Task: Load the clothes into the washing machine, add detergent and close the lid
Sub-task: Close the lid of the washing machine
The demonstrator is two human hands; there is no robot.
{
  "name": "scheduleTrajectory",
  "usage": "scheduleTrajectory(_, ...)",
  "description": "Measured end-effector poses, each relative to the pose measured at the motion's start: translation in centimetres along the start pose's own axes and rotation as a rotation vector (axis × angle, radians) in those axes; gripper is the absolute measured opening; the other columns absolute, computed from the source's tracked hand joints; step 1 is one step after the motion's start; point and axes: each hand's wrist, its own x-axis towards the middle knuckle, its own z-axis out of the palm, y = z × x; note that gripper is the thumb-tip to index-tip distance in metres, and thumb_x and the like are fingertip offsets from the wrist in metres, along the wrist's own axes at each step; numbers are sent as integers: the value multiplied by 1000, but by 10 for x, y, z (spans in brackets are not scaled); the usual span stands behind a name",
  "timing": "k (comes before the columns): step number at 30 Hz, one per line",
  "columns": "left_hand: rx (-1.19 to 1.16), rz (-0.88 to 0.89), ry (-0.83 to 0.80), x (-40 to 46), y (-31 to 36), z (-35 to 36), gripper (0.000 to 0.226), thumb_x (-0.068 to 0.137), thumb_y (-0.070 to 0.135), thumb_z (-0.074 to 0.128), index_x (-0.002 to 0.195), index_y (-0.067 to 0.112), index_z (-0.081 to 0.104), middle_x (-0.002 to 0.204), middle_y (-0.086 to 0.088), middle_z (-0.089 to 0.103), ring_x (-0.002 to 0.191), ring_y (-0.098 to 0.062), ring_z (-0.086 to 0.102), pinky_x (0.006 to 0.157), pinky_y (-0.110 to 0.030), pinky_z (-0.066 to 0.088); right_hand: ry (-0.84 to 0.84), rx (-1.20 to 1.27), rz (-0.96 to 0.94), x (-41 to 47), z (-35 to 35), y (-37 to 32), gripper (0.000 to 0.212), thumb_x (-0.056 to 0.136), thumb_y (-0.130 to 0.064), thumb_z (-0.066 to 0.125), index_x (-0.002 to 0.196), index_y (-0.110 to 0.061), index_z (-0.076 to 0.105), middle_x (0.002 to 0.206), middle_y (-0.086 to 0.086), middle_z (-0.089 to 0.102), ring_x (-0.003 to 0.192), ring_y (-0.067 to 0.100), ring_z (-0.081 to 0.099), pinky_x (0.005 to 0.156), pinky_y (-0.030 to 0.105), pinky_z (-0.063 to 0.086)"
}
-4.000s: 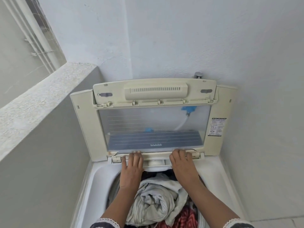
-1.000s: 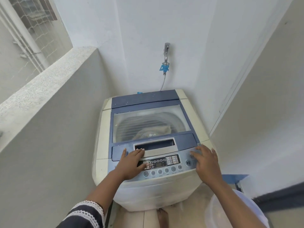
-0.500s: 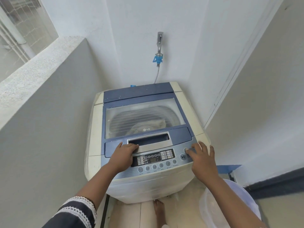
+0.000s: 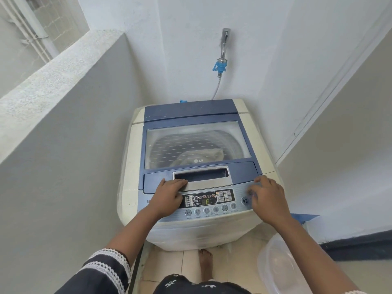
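A low grey wall [image 4: 63,128] is running along the left, and beside it the washing machine [image 4: 131,166] is standing in the corner with its lid [image 4: 197,143] lying shut and the clothes [image 4: 201,155] showing pale through the glass. The left hand [image 4: 169,198] is resting flat on the lid's front edge beside the handle recess [image 4: 201,174], fingers [image 4: 178,183] released and grasping nothing. Further right, the right hand [image 4: 268,200] is sitting on the control panel [image 4: 212,200] near the start button [image 4: 245,201], fingers loosely curled and empty, with a clear plastic tub [image 4: 277,264] lying on the floor below it.

White plaster walls [image 4: 191,49], grey parapet [image 4: 53,66] — wall tap [image 4: 224,42], beige tiled floor [image 4: 169,264], daylight.
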Motion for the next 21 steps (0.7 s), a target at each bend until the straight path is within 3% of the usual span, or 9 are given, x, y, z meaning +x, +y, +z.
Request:
scheduleTrajectory(3,-190,17,97,-9,11,4,45,98,20,56,142,21,50,140,6,56,129,-11,51,123,-47,14,56,427,-95,-1,6,-22,30,94,-9,60,122,-19,66,120,-4,55,113,14,52,94,32,46)
scheduleTrajectory(5,-399,70,151,-17,22,7,38,100,29,56,137,23,56,136,11,59,126,-5,53,118,-38,30,29,689,-134,-3,13,-38,25,99,-20,58,123,-21,65,121,-11,60,115,5,56,95,25,48)
scheduleTrajectory(7,-655,51,123,-24,38,7,36,100,44,49,129,28,63,129,15,64,123,-3,56,106,-28,43,-11,938,-98,-4,17,-51,27,101,-33,52,120,-21,67,119,-10,67,116,7,61,97,25,49)
scheduleTrajectory(9,-857,22,53,-25,53,5,49,100,54,35,126,27,67,126,12,67,123,-6,58,105,-23,44,-60,1109,-71,-2,20,-61,35,101,-41,44,118,-22,68,116,-5,71,116,14,64,98,27,50)
scheduleTrajectory(14,-949,6,-7,-14,65,4,89,86,83,12,132,26,63,132,6,65,129,-8,55,110,-26,38,-123,1242,-46,11,24,-65,50,102,-46,32,124,-15,66,121,1,71,121,19,63,104,33,48)
scheduleTrajectory(16,-982,0,-6,-10,61,6,95,84,86,10,130,23,65,130,5,66,128,-10,56,110,-27,39,-152,1245,-31,16,26,-61,52,103,-43,29,126,-12,64,122,2,71,121,20,63,104,34,49)
scheduleTrajectory(21,-969,-11,-38,-4,53,12,100,82,87,12,126,17,68,128,0,68,126,-17,59,114,-47,38,-236,1246,-41,22,28,-57,60,101,-51,31,127,-7,63,120,4,72,118,21,65,103,32,49)
